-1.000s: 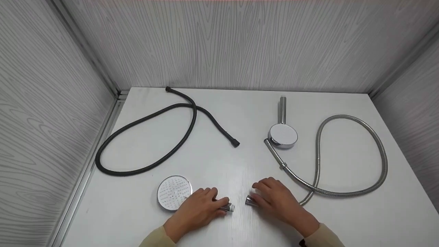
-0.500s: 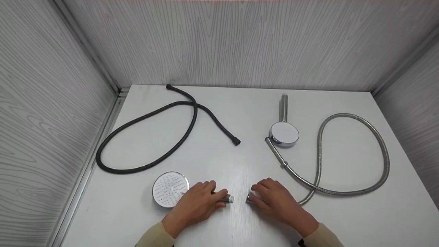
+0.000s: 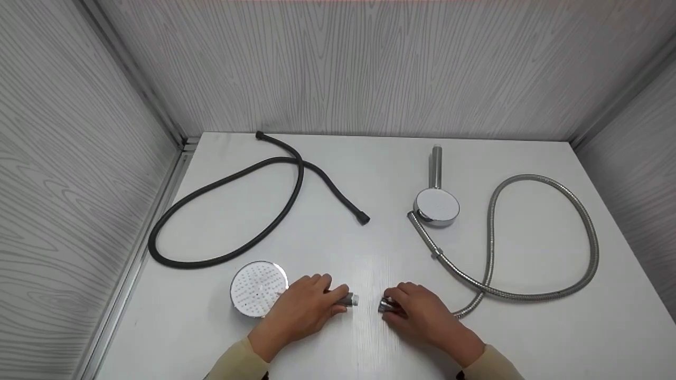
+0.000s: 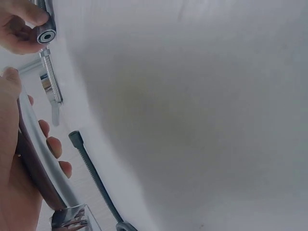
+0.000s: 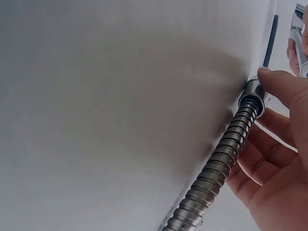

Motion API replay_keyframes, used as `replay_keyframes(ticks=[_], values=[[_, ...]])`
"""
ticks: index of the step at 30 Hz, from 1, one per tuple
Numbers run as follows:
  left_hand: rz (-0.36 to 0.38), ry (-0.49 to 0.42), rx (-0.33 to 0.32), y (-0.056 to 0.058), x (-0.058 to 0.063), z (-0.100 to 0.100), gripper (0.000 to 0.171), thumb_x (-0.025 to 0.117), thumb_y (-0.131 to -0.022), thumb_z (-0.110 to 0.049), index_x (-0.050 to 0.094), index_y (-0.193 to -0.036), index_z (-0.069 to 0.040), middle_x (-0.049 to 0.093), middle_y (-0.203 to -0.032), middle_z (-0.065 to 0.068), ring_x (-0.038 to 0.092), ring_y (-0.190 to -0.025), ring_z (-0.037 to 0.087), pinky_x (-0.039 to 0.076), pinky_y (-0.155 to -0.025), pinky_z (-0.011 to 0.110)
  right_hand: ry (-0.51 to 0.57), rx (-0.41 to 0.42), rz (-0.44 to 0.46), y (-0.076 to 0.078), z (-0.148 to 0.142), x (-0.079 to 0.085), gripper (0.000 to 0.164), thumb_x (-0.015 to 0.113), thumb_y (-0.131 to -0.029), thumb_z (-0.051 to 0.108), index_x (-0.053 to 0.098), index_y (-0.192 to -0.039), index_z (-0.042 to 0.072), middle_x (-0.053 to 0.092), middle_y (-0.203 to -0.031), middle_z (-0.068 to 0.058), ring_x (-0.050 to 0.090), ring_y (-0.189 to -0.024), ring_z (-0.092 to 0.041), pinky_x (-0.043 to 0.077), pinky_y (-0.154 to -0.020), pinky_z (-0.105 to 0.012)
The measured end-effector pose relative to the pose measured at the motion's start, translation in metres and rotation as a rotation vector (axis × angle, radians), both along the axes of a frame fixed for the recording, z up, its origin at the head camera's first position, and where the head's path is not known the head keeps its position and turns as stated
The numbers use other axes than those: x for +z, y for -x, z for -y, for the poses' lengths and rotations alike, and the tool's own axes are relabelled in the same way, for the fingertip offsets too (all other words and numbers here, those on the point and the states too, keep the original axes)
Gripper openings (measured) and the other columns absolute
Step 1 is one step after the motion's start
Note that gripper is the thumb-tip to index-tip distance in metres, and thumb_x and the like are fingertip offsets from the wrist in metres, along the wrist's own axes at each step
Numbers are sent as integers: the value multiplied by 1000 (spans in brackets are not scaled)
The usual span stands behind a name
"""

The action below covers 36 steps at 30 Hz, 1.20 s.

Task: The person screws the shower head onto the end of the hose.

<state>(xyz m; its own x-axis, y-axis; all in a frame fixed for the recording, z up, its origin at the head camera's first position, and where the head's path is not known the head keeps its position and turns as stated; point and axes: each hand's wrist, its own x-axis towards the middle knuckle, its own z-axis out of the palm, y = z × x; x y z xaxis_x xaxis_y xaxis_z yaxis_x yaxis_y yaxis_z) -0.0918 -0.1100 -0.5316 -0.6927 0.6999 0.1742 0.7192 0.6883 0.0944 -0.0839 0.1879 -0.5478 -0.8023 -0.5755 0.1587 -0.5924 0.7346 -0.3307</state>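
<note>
In the head view my left hand (image 3: pixel 303 309) grips the handle of a round chrome shower head (image 3: pixel 259 289), its white nozzle face up. The handle's threaded end (image 3: pixel 354 300) sticks out past my fingers to the right. My right hand (image 3: pixel 422 314) pinches the chrome end fitting (image 3: pixel 387 305) of a metal shower hose (image 3: pixel 595 248) between thumb and fingers. A short gap separates thread and fitting, which face each other. The left wrist view shows the fitting's open end (image 4: pixel 46 36); in the right wrist view the ribbed hose (image 5: pixel 221 154) runs back from it.
A second chrome hand shower (image 3: pixel 437 206) lies at the back right, with the metal hose's other end beside its head. A looped black hose (image 3: pixel 211 261) lies on the left of the white table (image 3: pixel 359 264). Wood-grain panels (image 3: pixel 327 68) stand behind and at both sides.
My left hand and the shower head have shifted slightly left and away from me, bringing the handle end up level with the fitting. My right fingers have closed down onto the hose fitting.
</note>
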Motion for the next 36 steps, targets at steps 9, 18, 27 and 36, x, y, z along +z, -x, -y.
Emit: replay_keyframes(ticks=[9, 18, 27, 36], values=[[37, 20, 14, 3, 5, -2, 31, 52, -108, -48, 60, -127, -26, 54, -91, -1, 44, -75, 13, 50, -73, 33, 34, 9, 29, 1, 0, 5, 24, 80, -91, 23, 68, -109, 12, 63, -88, 7, 52, -74, -4, 49, -68, -28], [18, 29, 17, 2, 7, -2, 32, 50, -107, -50, 60, -125, -26, 54, -89, -1, 44, -74, 14, 51, -73, 34, 55, 42, 32, -1, 1, 13, 25, 79, -94, 26, 67, -114, 14, 65, -94, 7, 57, -76, -4, 53, -68, -28], [-13, 41, 12, 1, 11, -2, 31, 52, -107, -50, 59, -124, -26, 54, -89, -1, 46, -74, 14, 51, -73, 33, 104, 77, -61, -3, 6, 20, 28, 80, -92, 22, 67, -116, 14, 63, -90, 8, 53, -73, 0, 50, -64, -24], [-79, -2, -5, 1, 12, -6, 29, 55, -105, -51, 59, -118, -25, 52, -85, -1, 45, -70, 15, 48, -67, 32, 140, 70, -95, -5, 11, 21, 29, 78, -96, 22, 67, -122, 16, 67, -90, 8, 56, -72, -1, 52, -64, -25]])
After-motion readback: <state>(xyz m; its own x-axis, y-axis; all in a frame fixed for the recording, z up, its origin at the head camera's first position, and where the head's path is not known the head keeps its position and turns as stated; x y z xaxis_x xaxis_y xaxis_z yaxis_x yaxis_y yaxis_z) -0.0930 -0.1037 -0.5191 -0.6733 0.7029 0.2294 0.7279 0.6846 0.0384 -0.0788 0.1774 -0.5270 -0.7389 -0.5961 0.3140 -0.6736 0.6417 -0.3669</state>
